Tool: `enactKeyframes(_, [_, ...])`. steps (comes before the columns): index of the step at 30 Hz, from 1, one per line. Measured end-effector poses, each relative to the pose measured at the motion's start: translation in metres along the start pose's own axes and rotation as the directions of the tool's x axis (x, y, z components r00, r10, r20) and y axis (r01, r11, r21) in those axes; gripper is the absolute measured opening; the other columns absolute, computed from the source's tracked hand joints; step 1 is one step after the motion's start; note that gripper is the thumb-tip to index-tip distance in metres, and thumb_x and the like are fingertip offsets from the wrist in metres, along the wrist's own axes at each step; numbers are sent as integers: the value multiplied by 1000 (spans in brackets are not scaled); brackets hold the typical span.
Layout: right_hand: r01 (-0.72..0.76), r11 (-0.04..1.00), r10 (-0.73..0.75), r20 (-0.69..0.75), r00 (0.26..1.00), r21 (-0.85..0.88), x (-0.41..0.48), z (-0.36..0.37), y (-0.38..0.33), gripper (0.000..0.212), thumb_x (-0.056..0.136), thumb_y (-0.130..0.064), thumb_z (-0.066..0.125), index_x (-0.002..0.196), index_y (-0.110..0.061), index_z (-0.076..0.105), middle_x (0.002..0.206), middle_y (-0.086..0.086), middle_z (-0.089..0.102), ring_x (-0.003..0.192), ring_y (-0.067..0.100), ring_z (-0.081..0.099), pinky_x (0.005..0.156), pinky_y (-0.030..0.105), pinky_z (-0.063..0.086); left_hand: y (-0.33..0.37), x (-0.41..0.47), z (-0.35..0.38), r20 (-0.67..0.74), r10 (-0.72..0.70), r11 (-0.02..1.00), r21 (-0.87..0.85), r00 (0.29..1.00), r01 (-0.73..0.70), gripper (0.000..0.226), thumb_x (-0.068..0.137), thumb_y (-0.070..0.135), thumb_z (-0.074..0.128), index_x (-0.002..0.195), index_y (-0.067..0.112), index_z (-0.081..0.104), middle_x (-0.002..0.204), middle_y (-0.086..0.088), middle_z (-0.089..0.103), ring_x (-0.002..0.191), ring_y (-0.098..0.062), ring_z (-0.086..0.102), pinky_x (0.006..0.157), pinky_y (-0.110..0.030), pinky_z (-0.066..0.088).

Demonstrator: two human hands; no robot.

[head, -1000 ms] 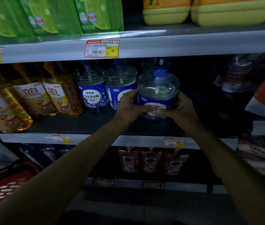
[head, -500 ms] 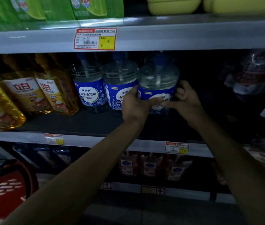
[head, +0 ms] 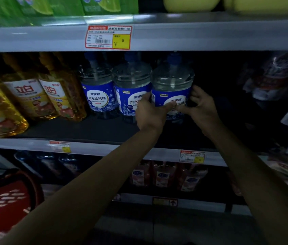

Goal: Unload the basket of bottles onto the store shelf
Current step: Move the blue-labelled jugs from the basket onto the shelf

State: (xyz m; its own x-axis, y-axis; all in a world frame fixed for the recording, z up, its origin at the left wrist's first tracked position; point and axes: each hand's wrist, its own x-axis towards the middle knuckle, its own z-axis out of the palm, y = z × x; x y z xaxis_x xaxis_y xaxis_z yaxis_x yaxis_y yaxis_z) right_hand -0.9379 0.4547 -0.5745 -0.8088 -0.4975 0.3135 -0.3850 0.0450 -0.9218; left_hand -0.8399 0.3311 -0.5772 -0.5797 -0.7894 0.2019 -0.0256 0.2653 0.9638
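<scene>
A clear bottle with a blue label and blue cap stands on the dark middle shelf, rightmost in a row with two matching bottles. My left hand grips its left side, thumb across the label. My right hand curls round its right side, with its thumb meeting the left thumb on the front. The red basket shows at the lower left; what it contains is out of sight.
Yellow detergent bottles fill the shelf's left part. The space right of the held bottle is dark, with bagged goods at the far right. Green packs sit on the upper shelf and small bottles on the lower one.
The bottle has gone from held in front of the shelf to standing deep on it beside the other two. Both hands followed it in, and the right fingers have spread a little.
</scene>
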Motion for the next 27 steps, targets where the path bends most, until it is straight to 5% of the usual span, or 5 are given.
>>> enactKeyframes(5, [-78, 997, 79, -51, 996, 13, -18, 8, -6, 82, 75, -1, 87, 148, -12, 49, 129, 5, 66, 113, 17, 66, 88, 29, 59, -5, -2, -22, 150, 71, 992, 94, 986, -85, 51, 77, 21, 90, 123, 13, 69, 117, 1, 77, 102, -10, 73, 90, -37, 63])
enactKeyframes(11, [-132, 986, 126, -57, 990, -105, -59, 14, -29, 75, 80, -8, 86, 146, -17, 50, 120, -4, 58, 110, 13, 58, 86, 22, 51, -1, -17, -69, 410, 82, 972, 167, 908, -163, 50, 85, 1, 81, 132, 7, 64, 125, 2, 68, 109, -10, 64, 87, -18, 58])
enactKeyframes(17, [-10, 973, 25, 60, 998, -231, -87, 57, -68, 70, 83, -14, 85, 144, -18, 51, 136, -1, 57, 128, 16, 53, 98, 20, 47, 8, -35, -150, 501, 130, 802, 454, 855, -389, 63, 89, 32, 78, 146, 25, 53, 145, -2, 59, 130, -22, 57, 103, -38, 52])
enactKeyframes(19, [64, 947, -15, 155, 988, -315, -101, 81, -82, 73, 87, -21, 82, 150, -21, 46, 150, 2, 50, 137, 20, 48, 111, 34, 45, 5, -42, -188, 503, 101, 718, 560, 858, -413, 68, 88, 49, 71, 149, 31, 48, 147, -1, 54, 132, -25, 54, 100, -45, 53])
enactKeyframes(27, [331, 847, -32, 582, 812, -415, -141, 181, -124, 90, 90, -50, 72, 161, -37, 19, 170, -13, 3, 155, 15, 14, 120, 39, 30, -8, -81, -351, 419, -11, 395, 836, 908, -381, 94, 83, 76, 50, 161, 28, 27, 165, -4, 30, 151, -30, 31, 117, -50, 38])
